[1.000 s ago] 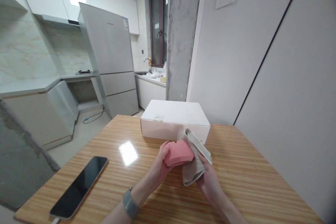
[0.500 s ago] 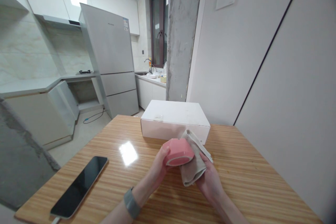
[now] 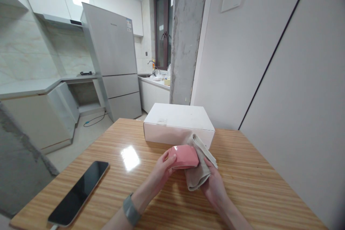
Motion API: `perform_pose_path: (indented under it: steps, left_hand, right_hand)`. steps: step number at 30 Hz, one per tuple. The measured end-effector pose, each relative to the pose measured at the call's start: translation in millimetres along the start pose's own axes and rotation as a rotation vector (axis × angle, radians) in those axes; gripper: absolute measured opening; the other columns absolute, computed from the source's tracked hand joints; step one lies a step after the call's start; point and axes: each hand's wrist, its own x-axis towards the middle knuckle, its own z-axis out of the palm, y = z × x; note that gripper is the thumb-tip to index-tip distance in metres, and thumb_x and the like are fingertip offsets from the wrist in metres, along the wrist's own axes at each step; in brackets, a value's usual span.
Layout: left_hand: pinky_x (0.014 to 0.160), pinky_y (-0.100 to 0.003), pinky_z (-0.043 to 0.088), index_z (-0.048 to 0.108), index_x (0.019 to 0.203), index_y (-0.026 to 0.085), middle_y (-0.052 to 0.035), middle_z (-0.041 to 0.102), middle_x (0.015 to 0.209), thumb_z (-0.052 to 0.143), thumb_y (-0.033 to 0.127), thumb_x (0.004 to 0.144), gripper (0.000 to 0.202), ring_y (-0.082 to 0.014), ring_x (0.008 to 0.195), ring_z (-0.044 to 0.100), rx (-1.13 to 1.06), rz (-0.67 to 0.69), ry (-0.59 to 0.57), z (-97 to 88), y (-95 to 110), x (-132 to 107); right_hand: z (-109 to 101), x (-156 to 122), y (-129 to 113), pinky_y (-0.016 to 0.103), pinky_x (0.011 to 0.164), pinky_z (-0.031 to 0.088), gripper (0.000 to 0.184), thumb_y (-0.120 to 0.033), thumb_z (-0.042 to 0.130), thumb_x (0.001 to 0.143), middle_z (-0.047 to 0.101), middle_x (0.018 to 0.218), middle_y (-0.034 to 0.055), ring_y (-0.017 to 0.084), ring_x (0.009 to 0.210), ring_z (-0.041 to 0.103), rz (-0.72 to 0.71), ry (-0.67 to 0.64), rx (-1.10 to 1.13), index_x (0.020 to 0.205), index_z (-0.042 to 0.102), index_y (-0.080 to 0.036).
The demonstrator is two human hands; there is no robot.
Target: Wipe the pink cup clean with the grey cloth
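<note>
A glossy pink bowl (image 3: 184, 156) with angular sides is tipped over in front of me, its inside turned away from view. Around its left side my left hand (image 3: 162, 167) is closed, thumb on the outer wall; a grey band circles that wrist. My right hand (image 3: 213, 181) grips a folded grey-beige cloth (image 3: 198, 174), which touches the bowl's right side. Part of the right fingers is hidden behind the cloth. Both hands are held above the wooden table (image 3: 242, 187).
Just beyond the hands sits a white box (image 3: 179, 116). A smartphone (image 3: 81, 192) with a white cable lies at the table's left. Farther back are a grey refrigerator (image 3: 113, 46), a bare concrete pillar (image 3: 187, 36) and a sink counter (image 3: 155, 81).
The bowl has turned in my left hand, so its base ring shows less and more of its side faces me. My left fingers have shifted on it. The cloth stays against its right side.
</note>
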Motion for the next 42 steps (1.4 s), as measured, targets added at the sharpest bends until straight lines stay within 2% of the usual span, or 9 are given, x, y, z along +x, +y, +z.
perform_pose_path:
  steps: [3,6,14,19,25,30,36,39,42]
  left_hand:
    - [0.094,-0.033,0.045,0.066,0.114,0.01,-0.016,0.068,0.114,0.072,0.044,0.079,0.049,-0.0271,0.11,0.061,0.047,0.024,0.025,-1.7,-2.2,-0.1]
    - [0.087,-0.037,0.048,0.062,0.116,0.014,-0.0143,0.067,0.113,0.074,0.049,0.073,0.056,-0.0272,0.104,0.063,0.04,0.004,0.106,-3.7,-5.2,1.5]
    - [0.086,-0.034,0.048,0.053,0.113,0.017,-0.0126,0.064,0.108,0.089,0.042,0.052,0.074,-0.0252,0.099,0.062,0.28,0.133,0.385,-14.4,-16.4,11.0]
    - [0.082,-0.032,0.049,0.061,0.109,0.021,-0.0101,0.065,0.115,0.073,0.053,0.07,0.052,-0.0252,0.106,0.06,0.081,-0.003,0.238,-8.1,-8.0,7.1]
    - [0.092,-0.034,0.044,0.064,0.119,0.017,-0.0134,0.065,0.122,0.078,0.045,0.072,0.057,-0.0275,0.113,0.058,0.056,0.069,0.144,3.9,-6.0,2.0]
    - [0.09,-0.041,0.047,0.062,0.118,0.018,-0.0128,0.067,0.116,0.073,0.055,0.072,0.06,-0.0302,0.109,0.06,0.024,-0.058,0.083,4.5,-8.3,-1.6]
    - [0.08,-0.038,0.053,0.055,0.112,0.018,-0.0129,0.063,0.111,0.077,0.047,0.069,0.056,-0.0282,0.101,0.062,0.088,-0.004,0.215,5.5,-4.9,-1.1]
    - [0.086,-0.038,0.051,0.053,0.115,0.018,-0.0125,0.061,0.114,0.079,0.043,0.068,0.059,-0.0273,0.105,0.06,0.18,0.089,0.29,3.8,-7.2,0.9]
    - [0.097,-0.036,0.045,0.045,0.132,0.021,-0.0117,0.061,0.12,0.08,0.042,0.068,0.076,-0.0259,0.113,0.057,0.183,0.111,0.293,2.0,-11.3,2.1]
  right_hand:
    - [2.2,-4.0,0.3,0.039,0.085,0.056,0.035,-0.042,0.079,0.063,0.079,0.092,0.0014,0.028,0.101,0.069,0.013,0.004,-0.007,0.094,0.077,-0.026]
    - [4.4,-6.6,1.8,0.039,0.086,0.056,0.039,-0.042,0.08,0.062,0.079,0.093,0.0014,0.028,0.102,0.07,0.015,-0.002,-0.008,0.098,0.076,-0.026]
    - [3.2,-6.4,3.7,0.041,0.085,0.056,0.04,-0.043,0.08,0.061,0.08,0.087,0.0022,0.029,0.099,0.071,0.01,0.007,-0.015,0.095,0.076,-0.024]
    - [-0.2,-3.3,-2.8,0.041,0.082,0.057,0.035,-0.044,0.081,0.057,0.08,0.081,0.0006,0.029,0.092,0.072,-0.008,0.056,-0.034,0.087,0.077,-0.026]
    - [1.0,-1.3,-10.0,0.045,0.082,0.056,0.033,-0.048,0.08,0.057,0.079,0.073,0.0018,0.032,0.092,0.071,0.014,0.092,-0.01,0.081,0.077,-0.025]
    - [7.6,-5.5,-6.6,0.044,0.086,0.055,0.035,-0.045,0.081,0.058,0.079,0.084,0.0033,0.032,0.101,0.068,-0.018,0.024,-0.015,0.085,0.077,-0.024]
    - [2.9,-6.1,-1.4,0.044,0.086,0.055,0.036,-0.044,0.078,0.061,0.079,0.087,0.0035,0.032,0.103,0.068,0.01,0.016,-0.03,0.09,0.076,-0.023]
    - [-1.1,-6.0,2.9,0.043,0.086,0.056,0.036,-0.04,0.077,0.062,0.08,0.087,0.0031,0.031,0.102,0.07,0.03,0.04,-0.024,0.094,0.075,-0.023]
    - [-3.8,-3.7,5.4,0.042,0.086,0.056,0.036,-0.039,0.077,0.063,0.08,0.087,0.0023,0.03,0.101,0.07,0.022,0.072,-0.022,0.096,0.075,-0.023]
